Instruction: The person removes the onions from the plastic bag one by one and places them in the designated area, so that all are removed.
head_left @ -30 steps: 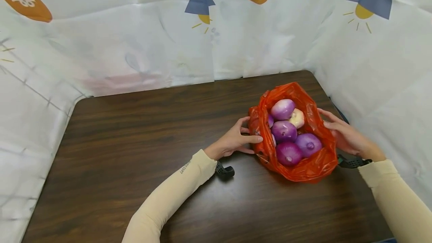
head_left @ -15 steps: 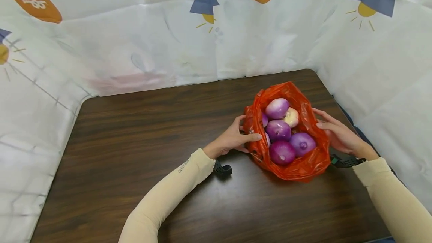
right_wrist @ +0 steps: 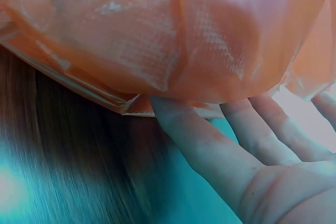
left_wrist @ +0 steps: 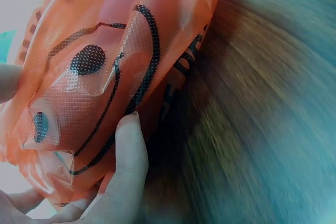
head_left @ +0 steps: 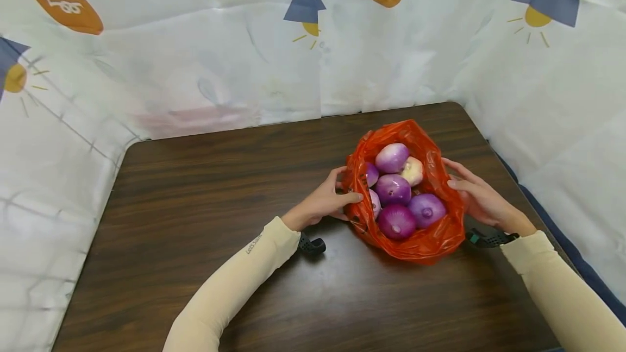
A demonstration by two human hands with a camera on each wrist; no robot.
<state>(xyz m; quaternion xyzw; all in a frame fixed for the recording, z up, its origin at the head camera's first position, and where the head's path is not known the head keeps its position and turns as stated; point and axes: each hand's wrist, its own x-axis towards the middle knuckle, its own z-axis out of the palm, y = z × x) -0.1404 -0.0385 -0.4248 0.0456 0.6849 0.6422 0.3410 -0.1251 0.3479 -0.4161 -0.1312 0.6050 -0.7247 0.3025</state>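
Observation:
A red plastic bag (head_left: 442, 232) stands on the table with its mouth rolled wide. Several peeled purple onions (head_left: 393, 189) fill it, with one paler, cream-coloured onion (head_left: 412, 171) among them. My left hand (head_left: 320, 200) touches the bag's left side, its thumb lying along the outer wall near the rim. Across from it, my right hand (head_left: 481, 197) rests extended fingers against the bag's right side. In the left wrist view, dark printing shows on the bag (left_wrist: 105, 93), and a straight finger (left_wrist: 131, 145) presses it. Fingertips (right_wrist: 170, 108) meet the bag's lower edge in the right wrist view.
The dark wood-grain table (head_left: 210, 194) reaches well to the left of the bag. White patterned fabric (head_left: 195, 69) hangs along its back and both sides. Each wrist wears a black strap, such as the left strap (head_left: 311, 245).
The bag has shifted left across the table, away from the right edge, with both hands moving along on its sides. The head view has turned slightly too.

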